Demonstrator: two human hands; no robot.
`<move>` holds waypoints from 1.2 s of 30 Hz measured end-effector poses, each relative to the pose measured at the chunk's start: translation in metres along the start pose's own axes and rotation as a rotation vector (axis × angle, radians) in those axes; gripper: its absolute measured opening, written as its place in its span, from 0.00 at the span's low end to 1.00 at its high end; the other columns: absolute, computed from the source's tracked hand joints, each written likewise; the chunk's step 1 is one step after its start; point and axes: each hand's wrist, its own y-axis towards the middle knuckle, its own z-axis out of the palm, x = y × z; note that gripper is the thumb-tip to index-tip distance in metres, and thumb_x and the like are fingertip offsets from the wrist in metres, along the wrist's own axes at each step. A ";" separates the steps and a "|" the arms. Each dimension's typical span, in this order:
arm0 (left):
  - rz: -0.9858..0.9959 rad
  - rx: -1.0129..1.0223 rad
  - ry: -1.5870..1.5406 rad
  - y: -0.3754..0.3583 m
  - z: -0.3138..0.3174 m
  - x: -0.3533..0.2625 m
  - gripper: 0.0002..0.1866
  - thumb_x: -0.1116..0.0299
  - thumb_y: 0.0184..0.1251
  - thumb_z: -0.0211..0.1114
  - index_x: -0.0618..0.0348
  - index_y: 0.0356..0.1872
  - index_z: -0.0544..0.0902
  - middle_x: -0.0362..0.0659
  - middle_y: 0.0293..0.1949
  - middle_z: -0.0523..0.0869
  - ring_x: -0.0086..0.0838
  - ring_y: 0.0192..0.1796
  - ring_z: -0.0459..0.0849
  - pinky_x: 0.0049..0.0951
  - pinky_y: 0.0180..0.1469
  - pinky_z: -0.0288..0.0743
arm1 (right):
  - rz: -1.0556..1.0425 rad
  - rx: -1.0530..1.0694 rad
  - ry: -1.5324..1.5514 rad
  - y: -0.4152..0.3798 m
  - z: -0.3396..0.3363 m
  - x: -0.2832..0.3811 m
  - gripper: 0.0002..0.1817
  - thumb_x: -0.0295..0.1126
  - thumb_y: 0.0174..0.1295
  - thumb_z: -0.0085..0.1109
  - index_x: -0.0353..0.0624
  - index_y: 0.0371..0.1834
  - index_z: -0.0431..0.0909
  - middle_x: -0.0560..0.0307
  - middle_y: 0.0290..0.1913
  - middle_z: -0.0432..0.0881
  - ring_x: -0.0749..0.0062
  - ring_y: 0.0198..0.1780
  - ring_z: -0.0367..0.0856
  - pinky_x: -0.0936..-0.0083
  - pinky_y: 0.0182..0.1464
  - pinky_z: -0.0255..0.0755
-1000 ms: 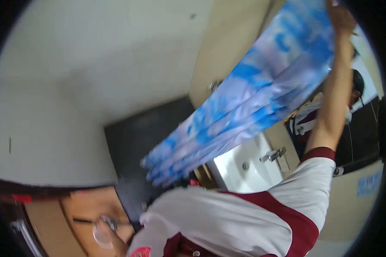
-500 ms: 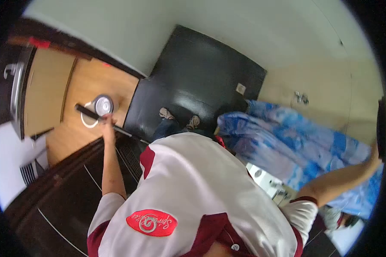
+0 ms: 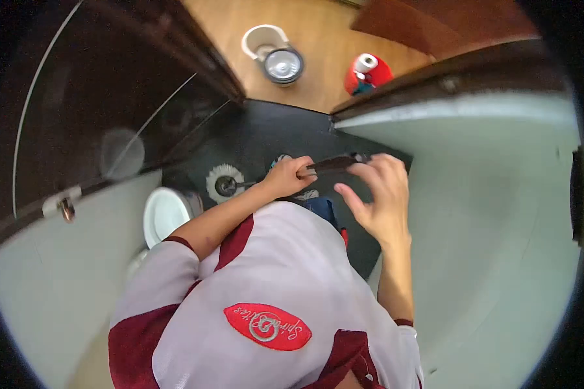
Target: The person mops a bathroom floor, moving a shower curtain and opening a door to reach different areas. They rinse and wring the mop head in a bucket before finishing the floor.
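Note:
A mop with a white round fringed head [image 3: 214, 175] is held in my left hand [image 3: 289, 177], which is closed round its pole in front of my shirt. The head rests low to the left, over the dark floor. The mop's black grip [image 3: 334, 163] sticks out to the right of my left hand. Fingertips of my right hand [image 3: 384, 198] are right at the far end of that grip. My right hand is open, with its thumb spread away from the fingers.
A white bucket [image 3: 256, 44] with a metal spin basket stands on the wooden floor beyond the doorway. A red bin [image 3: 381, 70] holding a white roll stands nearby. To my left are a white oval bowl [image 3: 164, 217] and dark tiled wall; a pale wall [image 3: 480, 214] rises at right.
My view has turned toward the doorway. The left hand has brought the mop in front of my body. My right hand has come from far right to the grip's end.

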 end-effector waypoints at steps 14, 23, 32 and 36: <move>-0.434 -0.145 0.633 -0.002 0.152 0.053 0.14 0.54 0.54 0.69 0.47 0.39 0.86 0.43 0.45 0.85 0.42 0.56 0.81 0.52 0.57 0.69 | -0.126 0.760 -0.258 -0.044 -0.026 -0.134 0.23 0.45 0.64 0.64 0.56 0.62 0.80 0.47 0.32 0.85 0.50 0.32 0.87 0.57 0.36 0.81; -0.135 0.096 0.440 0.139 0.289 -0.018 0.20 0.49 0.52 0.72 0.49 0.40 0.87 0.46 0.38 0.89 0.46 0.48 0.87 0.50 0.54 0.74 | 0.351 0.753 -0.129 -0.152 -0.156 -0.239 0.28 0.44 0.59 0.70 0.50 0.63 0.80 0.42 0.40 0.87 0.44 0.40 0.86 0.59 0.42 0.79; 0.126 0.304 0.113 0.134 0.316 -0.098 0.19 0.49 0.53 0.73 0.53 0.35 0.85 0.48 0.33 0.88 0.48 0.43 0.88 0.48 0.44 0.78 | 0.507 0.770 -0.014 -0.130 -0.255 -0.196 0.29 0.28 0.45 0.78 0.44 0.56 0.85 0.42 0.36 0.89 0.57 0.33 0.89 0.72 0.41 0.79; -0.057 0.153 0.060 0.052 0.253 -0.055 0.18 0.51 0.52 0.73 0.53 0.34 0.84 0.47 0.32 0.88 0.46 0.41 0.88 0.45 0.43 0.78 | 0.238 0.979 -0.152 -0.072 -0.195 -0.135 0.29 0.31 0.45 0.77 0.44 0.56 0.85 0.39 0.33 0.86 0.52 0.31 0.87 0.68 0.39 0.78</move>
